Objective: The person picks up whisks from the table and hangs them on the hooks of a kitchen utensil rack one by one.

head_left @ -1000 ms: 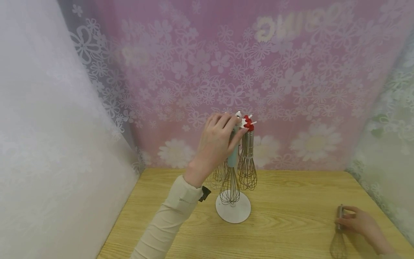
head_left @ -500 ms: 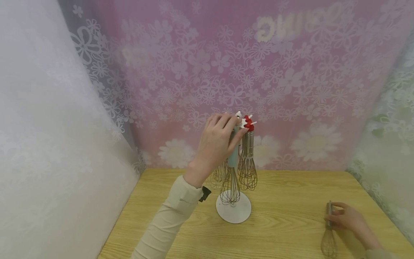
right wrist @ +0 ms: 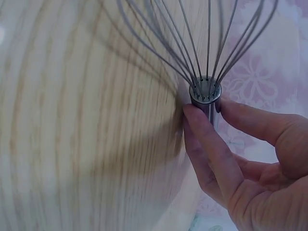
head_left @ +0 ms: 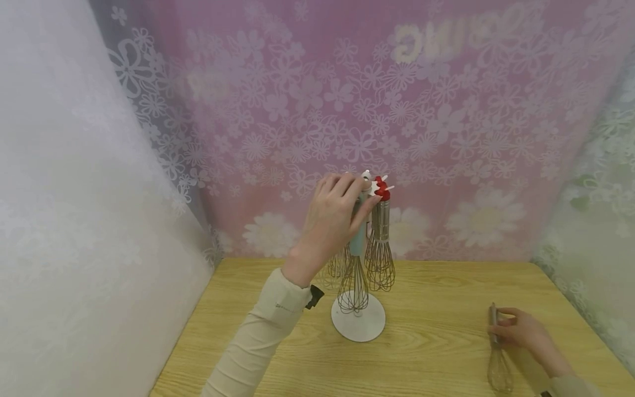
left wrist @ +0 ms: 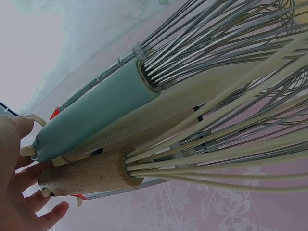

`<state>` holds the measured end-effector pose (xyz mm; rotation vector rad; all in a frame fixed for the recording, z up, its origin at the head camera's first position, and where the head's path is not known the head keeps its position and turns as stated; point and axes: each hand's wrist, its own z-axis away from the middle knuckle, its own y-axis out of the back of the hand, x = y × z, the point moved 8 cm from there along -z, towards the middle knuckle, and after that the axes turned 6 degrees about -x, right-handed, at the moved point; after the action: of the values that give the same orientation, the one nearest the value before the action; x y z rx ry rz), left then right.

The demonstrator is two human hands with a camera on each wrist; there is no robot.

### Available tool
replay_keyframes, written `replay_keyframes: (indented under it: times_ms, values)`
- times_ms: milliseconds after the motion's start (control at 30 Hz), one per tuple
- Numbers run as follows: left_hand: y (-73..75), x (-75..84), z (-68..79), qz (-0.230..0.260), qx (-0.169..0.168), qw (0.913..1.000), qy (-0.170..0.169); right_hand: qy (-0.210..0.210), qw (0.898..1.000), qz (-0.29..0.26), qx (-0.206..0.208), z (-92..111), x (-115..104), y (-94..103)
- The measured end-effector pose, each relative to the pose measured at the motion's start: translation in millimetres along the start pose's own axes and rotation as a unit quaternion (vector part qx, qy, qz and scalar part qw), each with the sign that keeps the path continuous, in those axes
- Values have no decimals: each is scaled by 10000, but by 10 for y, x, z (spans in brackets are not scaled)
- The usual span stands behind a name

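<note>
At the top of a white whisk stand (head_left: 367, 328), my left hand (head_left: 331, 215) holds the hanger head, its fingers over the far side. Several whisks hang there: one with a pale teal handle (left wrist: 96, 108), one with a wooden handle (left wrist: 91, 174) and cream wires, and a steel one (head_left: 381, 220) under a red piece. The hand partly hides the hanger in the head view. Low on the right, my right hand (head_left: 528, 336) pinches a steel balloon whisk (head_left: 499, 372) by its handle, wires toward the front edge. In the right wrist view, thumb and fingertips meet below the wire loops (right wrist: 207, 53).
The wood-grain table (head_left: 431, 298) spreads under the stand and the right hand. A pink-purple floral backdrop (head_left: 317, 110) rises behind it. Pale sheets stand at the left (head_left: 84, 220) and at the right (head_left: 595, 193).
My right hand has moved left and slightly away from me, carrying the steel whisk toward the stand. The left hand and the stand stay in place.
</note>
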<state>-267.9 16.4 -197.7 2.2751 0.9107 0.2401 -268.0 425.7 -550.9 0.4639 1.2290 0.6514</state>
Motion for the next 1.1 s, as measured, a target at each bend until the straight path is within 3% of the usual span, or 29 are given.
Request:
replay_keyframes:
  times_ms: [400,733,1100]
  values:
    - [-5,-9,-7,-23,-23,10000,-2,71,9998,-193,-45,-65,-126,-120]
    - [-10,-11,-16,-38,-10,10000,-2,288,9985,472,40,-99,-229,-143]
    - [-20,-15,-26,-123,-55,9999,43,384,9992,92,-37,-135,-277,-210]
